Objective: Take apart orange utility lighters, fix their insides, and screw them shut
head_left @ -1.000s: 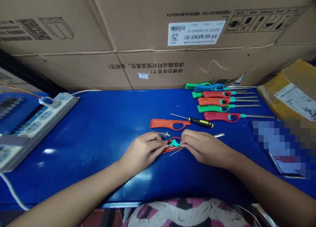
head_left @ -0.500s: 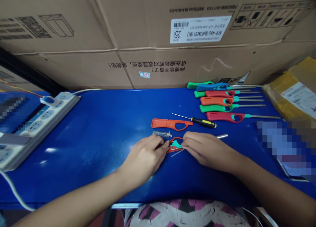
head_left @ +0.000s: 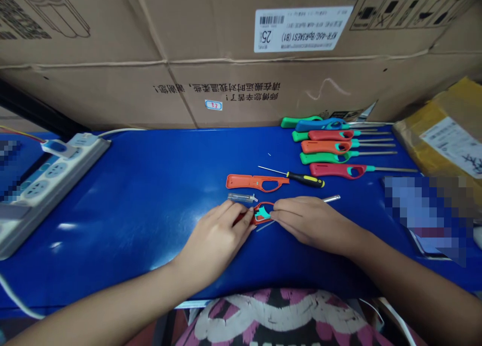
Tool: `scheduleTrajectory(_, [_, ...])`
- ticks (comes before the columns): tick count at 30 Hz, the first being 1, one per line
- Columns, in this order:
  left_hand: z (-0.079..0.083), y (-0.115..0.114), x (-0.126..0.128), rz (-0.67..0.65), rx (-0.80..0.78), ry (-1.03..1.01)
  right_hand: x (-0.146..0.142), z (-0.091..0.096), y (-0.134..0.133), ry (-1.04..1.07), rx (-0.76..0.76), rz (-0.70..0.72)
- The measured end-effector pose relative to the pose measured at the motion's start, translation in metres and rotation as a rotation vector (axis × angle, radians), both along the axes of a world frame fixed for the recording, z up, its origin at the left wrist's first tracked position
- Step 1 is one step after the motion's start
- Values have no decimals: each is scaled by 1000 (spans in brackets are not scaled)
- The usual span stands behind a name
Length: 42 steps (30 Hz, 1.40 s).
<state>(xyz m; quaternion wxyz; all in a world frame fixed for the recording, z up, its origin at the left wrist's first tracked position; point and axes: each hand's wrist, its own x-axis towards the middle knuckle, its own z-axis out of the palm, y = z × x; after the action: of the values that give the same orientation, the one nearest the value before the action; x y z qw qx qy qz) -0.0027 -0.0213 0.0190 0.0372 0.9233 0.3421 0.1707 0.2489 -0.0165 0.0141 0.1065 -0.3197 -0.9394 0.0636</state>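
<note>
An opened red lighter half with a teal trigger (head_left: 262, 213) lies on the blue table (head_left: 150, 195) between my hands. My left hand (head_left: 218, 233) presses its fingertips on the left end of that half. My right hand (head_left: 305, 220) pinches it from the right, near the teal trigger, with a metal tube (head_left: 332, 199) sticking out beyond the knuckles. Just behind lie a small clear fuel tube (head_left: 243, 198), the other orange shell half (head_left: 256, 182) and a black-and-yellow screwdriver (head_left: 297, 178).
Several assembled long lighters (head_left: 339, 152) in red, green and blue lie in a row at the back right. A white power strip (head_left: 41, 180) sits at the left edge. Big cardboard boxes (head_left: 226, 60) wall off the back; a yellow parcel (head_left: 444, 130) lies at right.
Both hands stay on the lighter half with only small finger shifts. The camera has tilted slightly, moving everything up in view.
</note>
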Motion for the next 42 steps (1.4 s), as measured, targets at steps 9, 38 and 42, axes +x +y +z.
scheduleTrajectory(9, [-1,1,-1,4,-30,-41,0,6,-1,-21,-90,-40])
scheduleTrajectory(38, [0,0,-7,-7,-241,-160,0,-5,6,60,-98,-45])
scheduleTrajectory(42, [1,-1,-8,6,-254,-151,-1,-5,6,55,-70,-41])
